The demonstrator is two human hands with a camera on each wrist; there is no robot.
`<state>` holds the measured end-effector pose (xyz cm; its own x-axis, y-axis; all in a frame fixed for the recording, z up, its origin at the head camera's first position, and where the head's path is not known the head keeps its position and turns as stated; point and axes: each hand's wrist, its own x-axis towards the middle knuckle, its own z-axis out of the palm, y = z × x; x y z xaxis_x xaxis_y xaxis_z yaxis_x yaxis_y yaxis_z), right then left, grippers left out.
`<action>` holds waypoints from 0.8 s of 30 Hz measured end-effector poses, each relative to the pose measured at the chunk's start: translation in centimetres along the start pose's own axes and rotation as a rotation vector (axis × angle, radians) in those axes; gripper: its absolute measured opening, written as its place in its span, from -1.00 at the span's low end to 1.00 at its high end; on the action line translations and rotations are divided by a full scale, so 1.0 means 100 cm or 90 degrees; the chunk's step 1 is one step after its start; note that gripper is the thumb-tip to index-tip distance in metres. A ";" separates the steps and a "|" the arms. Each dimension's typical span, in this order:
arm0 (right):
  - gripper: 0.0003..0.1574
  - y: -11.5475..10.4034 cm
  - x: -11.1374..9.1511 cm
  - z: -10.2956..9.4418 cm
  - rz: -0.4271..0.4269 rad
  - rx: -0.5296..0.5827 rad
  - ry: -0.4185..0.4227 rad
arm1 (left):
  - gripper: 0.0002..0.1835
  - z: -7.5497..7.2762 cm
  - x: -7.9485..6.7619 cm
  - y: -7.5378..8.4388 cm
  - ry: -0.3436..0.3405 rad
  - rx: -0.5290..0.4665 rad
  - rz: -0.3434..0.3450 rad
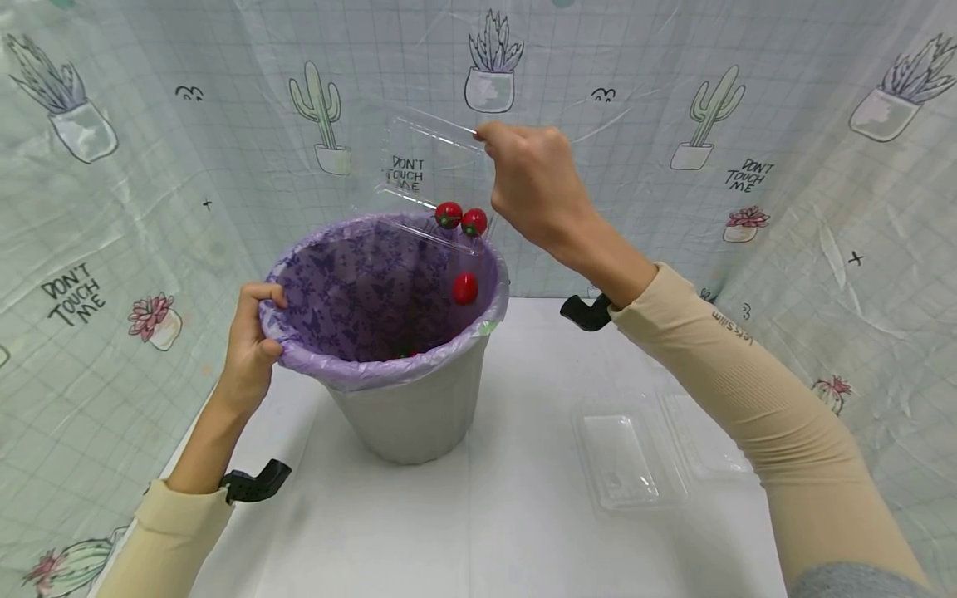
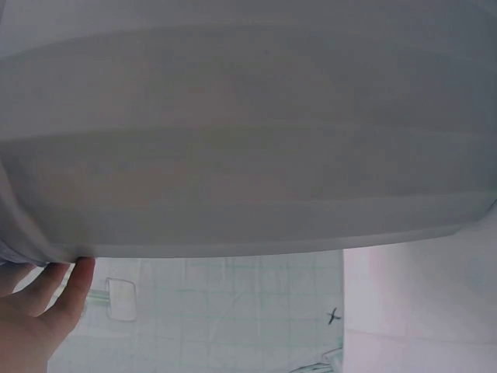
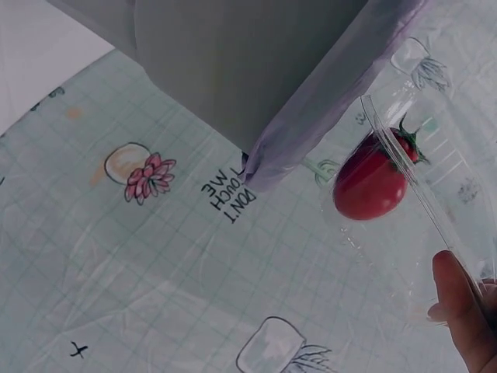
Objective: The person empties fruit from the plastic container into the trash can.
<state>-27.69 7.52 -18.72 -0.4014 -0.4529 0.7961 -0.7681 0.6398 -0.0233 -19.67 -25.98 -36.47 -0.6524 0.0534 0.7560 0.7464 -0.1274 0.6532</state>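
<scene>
A grey trash bin (image 1: 419, 419) stands on the white table, lined with a purple bag (image 1: 374, 371) folded over its rim. My left hand (image 1: 250, 349) grips the rim at the left, fingers curled over the liner. High above the bin's far right side, my right hand (image 1: 532, 184) pinches the edge of a clear plastic container (image 1: 441, 149), held steeply tilted. Two red cherry tomatoes (image 1: 474, 222) are at its lower corner. Another tomato (image 1: 465, 288) shows lower, against the purple liner inside the bin. In the right wrist view, a tomato (image 3: 369, 186) with a green stem overlaps the container.
Two clear plastic trays, a nearer one (image 1: 620, 461) and another (image 1: 710, 436) partly behind my right sleeve, lie on the table (image 1: 523, 515) to the right. A cactus-print sheet (image 1: 598, 50) encloses the back and sides. Bits of red and green show deep in the bin.
</scene>
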 end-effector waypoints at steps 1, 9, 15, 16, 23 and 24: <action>-0.72 0.000 0.000 0.000 0.000 0.001 0.000 | -0.17 0.000 0.000 0.000 0.000 0.000 0.000; -0.72 -0.001 0.000 -0.002 -0.004 0.007 0.003 | -0.18 0.001 0.000 0.002 0.001 -0.004 -0.001; -0.64 -0.004 0.000 -0.004 -0.016 0.007 0.000 | -0.19 0.001 -0.001 0.004 0.002 -0.003 -0.008; -0.62 -0.005 0.000 -0.004 -0.018 0.007 0.000 | -0.19 0.001 -0.002 0.004 0.001 -0.004 -0.008; -0.63 -0.007 -0.001 -0.004 -0.029 0.001 0.011 | -0.19 0.001 -0.002 0.006 0.000 -0.007 -0.013; -0.63 -0.007 -0.001 -0.004 -0.030 0.000 0.013 | -0.19 0.001 -0.002 0.007 0.000 -0.007 -0.014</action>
<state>-26.92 7.34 -18.57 -0.3542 -0.4698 0.8086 -0.7864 0.6176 0.0144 -19.03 -25.99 -36.17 -0.6682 0.0561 0.7419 0.7307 -0.1378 0.6686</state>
